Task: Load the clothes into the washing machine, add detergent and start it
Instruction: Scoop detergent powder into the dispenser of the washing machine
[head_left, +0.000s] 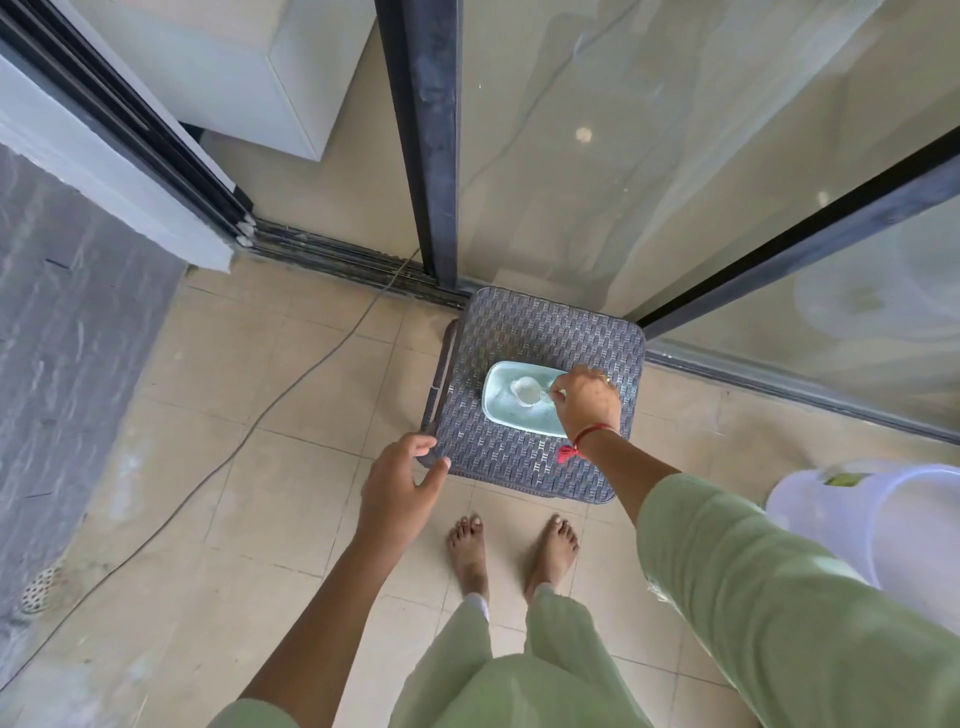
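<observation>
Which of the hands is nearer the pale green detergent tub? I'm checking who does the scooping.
Right. The right hand is over the pale green detergent tub, holding its scoop; the left hand hovers off the stool's near-left corner.

No text, label, brand, number or sign can be read anywhere: not on the tub (501, 410) under the right hand (584, 402), nor on the stool (519, 322) or the bucket (893, 525).
</observation>
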